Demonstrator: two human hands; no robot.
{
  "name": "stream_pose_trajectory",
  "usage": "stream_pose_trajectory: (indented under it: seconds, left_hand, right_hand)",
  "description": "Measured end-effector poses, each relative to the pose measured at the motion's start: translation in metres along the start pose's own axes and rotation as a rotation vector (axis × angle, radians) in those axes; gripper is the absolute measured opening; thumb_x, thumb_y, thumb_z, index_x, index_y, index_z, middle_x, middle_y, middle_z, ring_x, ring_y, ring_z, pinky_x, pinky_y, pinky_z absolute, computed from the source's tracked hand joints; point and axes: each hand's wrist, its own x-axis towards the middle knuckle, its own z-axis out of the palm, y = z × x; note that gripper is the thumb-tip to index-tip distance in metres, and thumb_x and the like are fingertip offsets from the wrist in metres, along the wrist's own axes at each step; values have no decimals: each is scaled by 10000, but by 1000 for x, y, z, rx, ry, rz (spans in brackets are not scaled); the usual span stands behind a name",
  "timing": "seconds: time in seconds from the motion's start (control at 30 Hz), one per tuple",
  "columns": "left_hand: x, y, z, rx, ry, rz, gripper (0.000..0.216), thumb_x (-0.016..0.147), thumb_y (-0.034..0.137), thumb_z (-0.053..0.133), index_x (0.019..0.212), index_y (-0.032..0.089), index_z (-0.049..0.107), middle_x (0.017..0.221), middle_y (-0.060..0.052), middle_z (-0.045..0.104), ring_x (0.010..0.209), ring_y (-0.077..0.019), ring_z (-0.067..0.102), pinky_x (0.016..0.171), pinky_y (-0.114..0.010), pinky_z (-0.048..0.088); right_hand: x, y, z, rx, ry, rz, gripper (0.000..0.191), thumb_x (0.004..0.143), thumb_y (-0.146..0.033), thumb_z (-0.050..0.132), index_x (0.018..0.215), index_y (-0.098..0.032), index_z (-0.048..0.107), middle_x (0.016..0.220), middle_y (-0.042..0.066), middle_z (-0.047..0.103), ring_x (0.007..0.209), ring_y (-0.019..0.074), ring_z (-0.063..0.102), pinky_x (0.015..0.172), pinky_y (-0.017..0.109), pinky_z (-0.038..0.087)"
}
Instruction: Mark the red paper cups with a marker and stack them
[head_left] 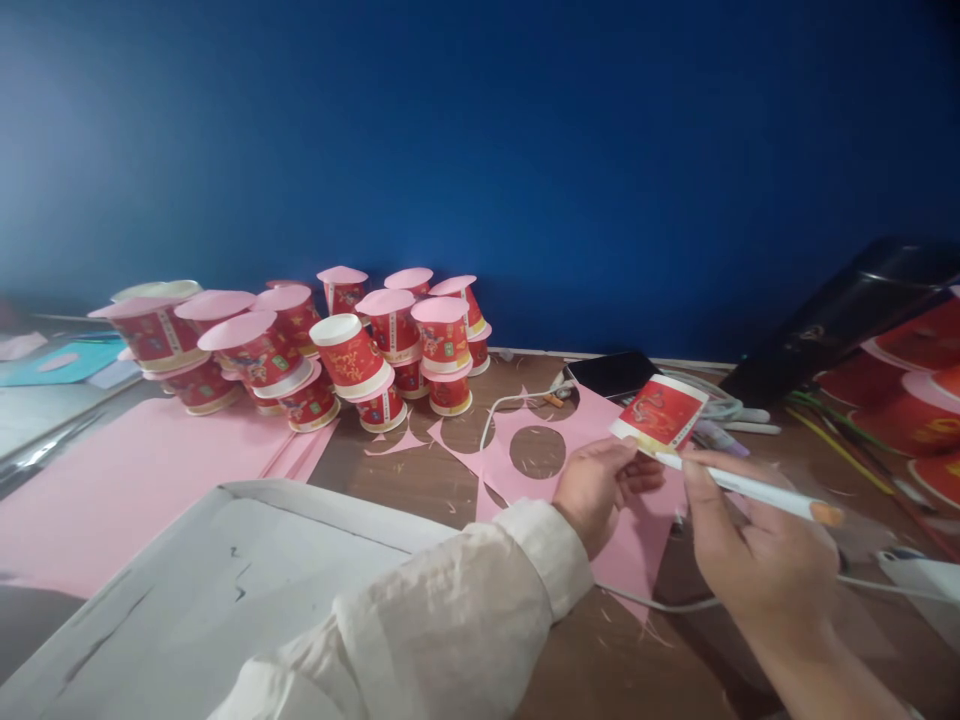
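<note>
My left hand (600,490) is closed at the near rim of a red paper cup (660,412), which is tilted and printed with a gold pattern. My right hand (757,540) grips a slim white pen (757,488) with an orange-brown back end. The pen's tip meets the cup's lower rim, close to my left fingertips. Under both hands lies a pink paper sheet (637,540) with a round hole cut from it. To the left, several red cups (349,355) stand in stacks, most topped with pink paper discs (238,333).
At the left lie pink sheets (150,490) and a large white board (247,590). A black phone (611,375), a white cable (487,420) and paper scraps (405,443) are on the brown table (585,660). A dark bottle (840,310) leans at the right, near more red cups (870,405).
</note>
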Motion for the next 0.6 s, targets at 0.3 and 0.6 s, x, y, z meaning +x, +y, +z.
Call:
stream_pose_trajectory:
  seconds: [0.3,0.6]
  left_hand:
    - [1,-2,-1,19,4,15,292,680,345,832,787,96,722,711,-70,667,691,-175,620,799,-353,506]
    - [3,3,-1,-55,58,-104,191,798,304,734,809,119,689,724,-69,661,654,-160,628,693,-291,488]
  right_hand:
    - [-3,5,3,4,-12,1,151,1003,-303,588,1018,-198,695,943,73,723,880,226,690,814,341,533]
    - [5,2,1,156,163,203,228,1012,-352,575,1052,-158,689,723,44,639,604,190,596,665,364,489]
